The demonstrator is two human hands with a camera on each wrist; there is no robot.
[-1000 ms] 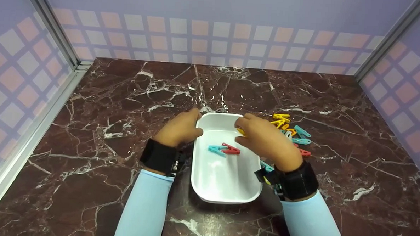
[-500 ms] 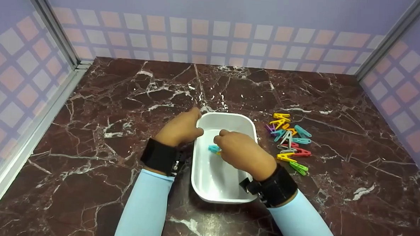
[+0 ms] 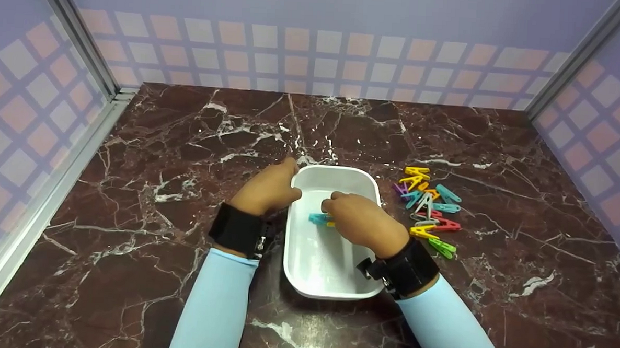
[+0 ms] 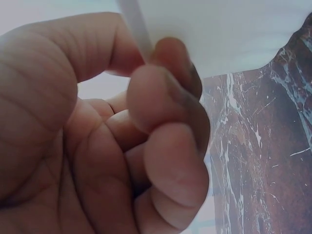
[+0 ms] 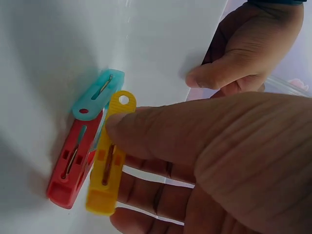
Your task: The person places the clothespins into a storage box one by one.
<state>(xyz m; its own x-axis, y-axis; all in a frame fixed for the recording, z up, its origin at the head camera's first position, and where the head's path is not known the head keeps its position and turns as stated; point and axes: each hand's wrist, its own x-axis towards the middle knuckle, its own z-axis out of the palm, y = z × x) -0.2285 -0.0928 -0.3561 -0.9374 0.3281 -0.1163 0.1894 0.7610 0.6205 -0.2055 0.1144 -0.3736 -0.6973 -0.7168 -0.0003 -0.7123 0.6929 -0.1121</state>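
A teal clothespin [image 5: 97, 95] and red one [image 5: 70, 168] lie in the white tray [image 3: 316, 271], mid-frame; the right hand [image 3: 368, 223] pinches a yellow clothespin [image 5: 106, 170] there, the left hand [image 3: 266, 189] grips the tray's edge; a pile of clothespins [image 3: 447, 207] remains, centre-right.

Kinda boxy spot tbh, lilac walls [image 3: 328, 5] with rows of pink and white squares [image 3: 328, 42], grey metal strips [image 3: 79, 34] in the corners, and a shiny dark reddish-brown marbled surface [image 3: 106, 275].

I pinch a yellow clothespin [image 5: 108, 163] beside a red clothespin [image 5: 69, 168] touching a turquoise one [image 5: 97, 97]. A white tray [image 3: 327, 266] surrounds them.
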